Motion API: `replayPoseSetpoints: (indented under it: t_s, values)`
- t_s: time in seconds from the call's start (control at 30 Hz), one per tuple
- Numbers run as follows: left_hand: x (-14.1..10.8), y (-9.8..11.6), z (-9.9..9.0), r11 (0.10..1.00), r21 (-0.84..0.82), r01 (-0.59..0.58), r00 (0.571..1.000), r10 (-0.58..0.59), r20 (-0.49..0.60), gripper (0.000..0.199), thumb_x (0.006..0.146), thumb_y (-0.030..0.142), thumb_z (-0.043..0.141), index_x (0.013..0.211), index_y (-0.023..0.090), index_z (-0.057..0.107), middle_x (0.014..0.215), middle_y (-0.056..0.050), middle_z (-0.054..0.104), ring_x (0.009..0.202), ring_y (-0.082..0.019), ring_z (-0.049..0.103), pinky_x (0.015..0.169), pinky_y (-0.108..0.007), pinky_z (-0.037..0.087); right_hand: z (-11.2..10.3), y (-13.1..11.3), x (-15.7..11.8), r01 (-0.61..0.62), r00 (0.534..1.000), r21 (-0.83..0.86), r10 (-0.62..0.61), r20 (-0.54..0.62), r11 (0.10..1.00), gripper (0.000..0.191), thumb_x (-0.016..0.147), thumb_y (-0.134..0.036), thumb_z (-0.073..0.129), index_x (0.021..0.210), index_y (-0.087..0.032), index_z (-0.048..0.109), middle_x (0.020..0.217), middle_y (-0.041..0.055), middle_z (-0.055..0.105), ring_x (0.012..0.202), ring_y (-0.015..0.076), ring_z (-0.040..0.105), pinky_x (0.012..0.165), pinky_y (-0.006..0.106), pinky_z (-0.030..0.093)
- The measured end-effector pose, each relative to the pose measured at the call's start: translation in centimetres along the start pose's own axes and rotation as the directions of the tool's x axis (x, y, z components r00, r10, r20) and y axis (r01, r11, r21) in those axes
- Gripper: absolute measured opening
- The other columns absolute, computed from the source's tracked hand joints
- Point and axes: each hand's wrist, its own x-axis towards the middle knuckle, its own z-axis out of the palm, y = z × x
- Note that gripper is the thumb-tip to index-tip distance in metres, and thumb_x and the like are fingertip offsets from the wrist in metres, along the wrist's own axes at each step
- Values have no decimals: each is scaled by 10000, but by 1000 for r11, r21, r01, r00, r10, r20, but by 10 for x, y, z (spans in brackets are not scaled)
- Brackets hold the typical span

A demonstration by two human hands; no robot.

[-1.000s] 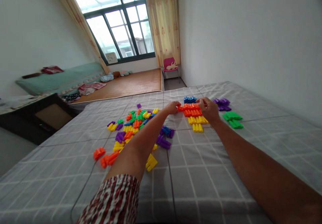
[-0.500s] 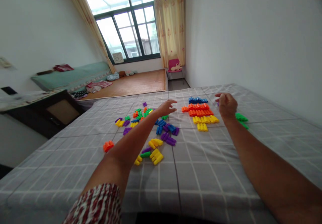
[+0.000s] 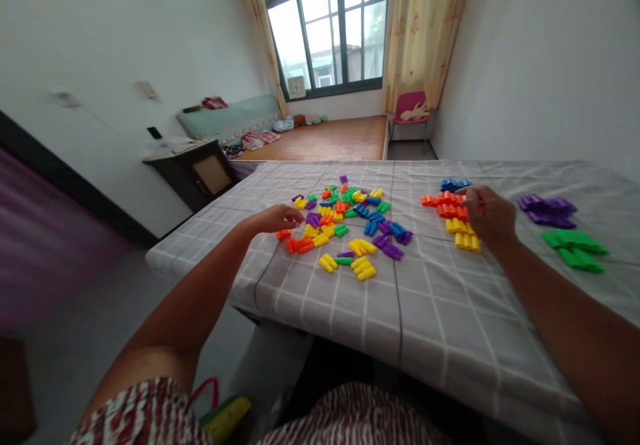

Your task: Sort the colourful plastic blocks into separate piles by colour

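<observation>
My left hand (image 3: 275, 219) hovers at the left edge of a loose spread of plastic building pieces, its fingers loosely curled and apart, with nothing visible in them. Just beyond its fingertips lies a purple piece (image 3: 313, 220), and below is an orange piece (image 3: 299, 245). My right hand (image 3: 493, 215) is closed over the sorted groups, fingertips by the orange group (image 3: 444, 200); whatever they pinch is hidden. A blue group (image 3: 455, 184) lies behind and a yellow group (image 3: 464, 235) in front. Right of that hand are a purple group (image 3: 547, 210) and a green group (image 3: 575, 248).
The pieces lie on a bed-like surface with a grey checked cloth (image 3: 440, 318). A dark cabinet (image 3: 200, 172) stands beyond its left side. Farther back are a brown mat (image 3: 335, 137) and a pink chair (image 3: 410, 108). A yellow bag-like object (image 3: 225, 418) is on the floor.
The view has swung left and down. My left hand has moved from above the middle of the pieces to their left edge. My right hand has come left from the purple group to the orange one.
</observation>
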Motion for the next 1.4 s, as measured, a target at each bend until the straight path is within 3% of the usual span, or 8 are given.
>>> replayPoseSetpoints:
  t_s: [0.2, 0.37, 0.53, 0.77, 0.93, 1.1, 1.23, 1.4]
  values:
    - [-25, 4, 27, 991, 130, 12, 991, -29, 130, 480, 696, 320, 693, 1163, 221, 652, 1118, -33, 692, 959, -181, 637, 831, -241, 477, 6, 1, -5, 46, 999, -90, -44, 22, 995, 303, 901, -318, 419, 928, -215, 703, 905, 45, 743, 724, 165, 653, 653, 256, 433]
    - [-6, -5, 41, 974, 224, 31, 994, -8, -105, 320, 749, 219, 618, 1058, 186, 692, 1117, -74, 666, 977, -192, 638, 892, -276, 480, 6, 3, -7, 31, 998, -87, -27, 54, 996, 302, 891, -335, 436, 937, -203, 704, 883, 45, 744, 713, 159, 663, 654, 241, 440]
    - [22, -10, 25, 975, 195, 102, 951, -39, -306, 361, 756, 136, 540, 1082, 192, 683, 1112, -47, 667, 874, -145, 658, 808, -235, 504, 8, 8, -8, 33, 997, -112, -25, 70, 993, 276, 884, -328, 449, 929, -223, 700, 891, 38, 745, 722, 159, 661, 661, 243, 434]
    - [13, 9, 20, 985, 170, -30, 990, 6, 140, 368, 696, 212, 668, 1062, 202, 695, 1007, -25, 706, 834, -152, 646, 756, -219, 487, 6, 11, -8, 23, 996, -114, -13, 91, 993, 240, 878, -303, 464, 912, -236, 692, 880, 37, 743, 730, 155, 665, 660, 241, 426]
    - [-2, 22, 38, 980, 193, -56, 998, 55, 8, 306, 709, 191, 648, 1012, 174, 688, 1095, -71, 668, 967, -184, 623, 859, -254, 464, 10, 11, -9, 29, 993, -95, -19, 114, 995, 243, 887, -323, 464, 901, -214, 681, 863, 63, 739, 698, 160, 658, 651, 246, 426]
    - [3, 26, 35, 963, 258, 77, 995, -57, -86, 295, 810, 378, 585, 1024, 200, 683, 918, -39, 699, 817, -187, 636, 721, -252, 464, 3, 7, -4, 20, 996, -48, -16, 85, 999, 280, 897, -327, 438, 905, -202, 688, 879, 61, 740, 722, 173, 658, 655, 260, 441]
    - [23, 39, 32, 939, 305, 159, 925, -34, -378, 389, 883, 417, 485, 1176, 224, 653, 978, -65, 674, 831, -195, 635, 735, -273, 468, -2, 11, 1, -39, 999, -4, 39, 30, 999, 299, 907, -328, 419, 889, -201, 690, 851, 57, 738, 710, 180, 664, 649, 272, 463]
    - [69, 89, 44, 967, 249, 49, 878, 77, -473, 342, 820, 270, 562, 1144, 232, 665, 1070, -69, 613, 920, -192, 627, 828, -289, 494, 1, 16, 1, -55, 998, 14, 55, 33, 998, 296, 905, -335, 423, 886, -201, 686, 824, 51, 735, 708, 185, 671, 652, 277, 475]
